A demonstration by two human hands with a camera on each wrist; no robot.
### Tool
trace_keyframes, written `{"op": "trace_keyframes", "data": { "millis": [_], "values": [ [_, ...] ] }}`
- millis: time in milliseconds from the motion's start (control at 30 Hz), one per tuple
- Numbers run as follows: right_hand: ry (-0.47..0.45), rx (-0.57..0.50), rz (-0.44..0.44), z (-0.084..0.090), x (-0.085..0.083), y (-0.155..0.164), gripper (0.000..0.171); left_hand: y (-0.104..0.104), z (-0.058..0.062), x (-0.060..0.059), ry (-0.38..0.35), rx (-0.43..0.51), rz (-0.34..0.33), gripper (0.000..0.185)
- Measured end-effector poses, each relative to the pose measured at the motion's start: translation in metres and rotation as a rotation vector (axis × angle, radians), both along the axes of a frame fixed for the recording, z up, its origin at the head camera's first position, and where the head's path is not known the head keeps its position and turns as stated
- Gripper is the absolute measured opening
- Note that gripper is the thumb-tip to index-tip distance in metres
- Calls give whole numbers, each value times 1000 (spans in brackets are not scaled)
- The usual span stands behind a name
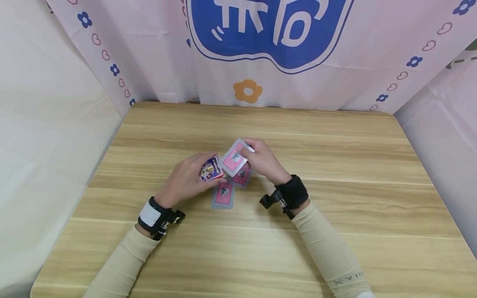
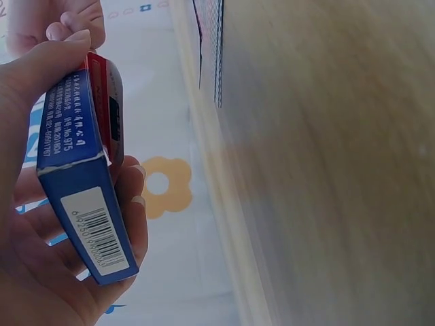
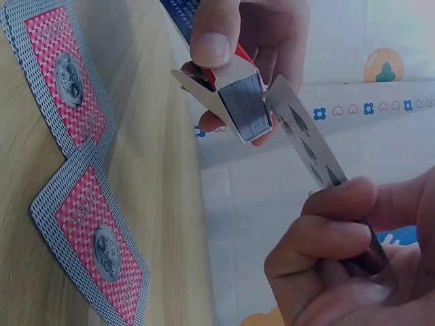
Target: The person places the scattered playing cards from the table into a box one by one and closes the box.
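Bright even light, soft shadows, blurred wrist views

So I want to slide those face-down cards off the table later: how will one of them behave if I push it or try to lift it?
The playing card lies flat on the smooth wooden table, so a push would probably make it glide easily. It looks very thin, so lifting it likely needs a nail under an edge. The card pinched in the right hand stays fairly straight, suggesting light, springy stiffness.

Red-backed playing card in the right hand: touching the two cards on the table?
Apart. The right wrist view shows the pinched card in the air, clear of the table cards.
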State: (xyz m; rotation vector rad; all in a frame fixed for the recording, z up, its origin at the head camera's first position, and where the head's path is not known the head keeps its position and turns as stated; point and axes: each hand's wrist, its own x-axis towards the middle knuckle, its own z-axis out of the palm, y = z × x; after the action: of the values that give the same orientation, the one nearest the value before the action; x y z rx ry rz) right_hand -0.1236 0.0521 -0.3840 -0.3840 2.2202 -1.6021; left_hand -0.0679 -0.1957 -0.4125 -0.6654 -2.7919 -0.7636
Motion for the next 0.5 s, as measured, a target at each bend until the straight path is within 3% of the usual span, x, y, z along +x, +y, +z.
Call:
{"op": "trace_keyframes", "data": {
  "millis": [267, 500],
  "values": [
    [29, 8, 2, -2, 1, -3, 28, 0, -1, 0, 9, 6, -6, 81],
    [0, -50, 2, -6, 2, -6, 27, 1, -1, 1, 21, 18, -4, 81]
  ]
}}
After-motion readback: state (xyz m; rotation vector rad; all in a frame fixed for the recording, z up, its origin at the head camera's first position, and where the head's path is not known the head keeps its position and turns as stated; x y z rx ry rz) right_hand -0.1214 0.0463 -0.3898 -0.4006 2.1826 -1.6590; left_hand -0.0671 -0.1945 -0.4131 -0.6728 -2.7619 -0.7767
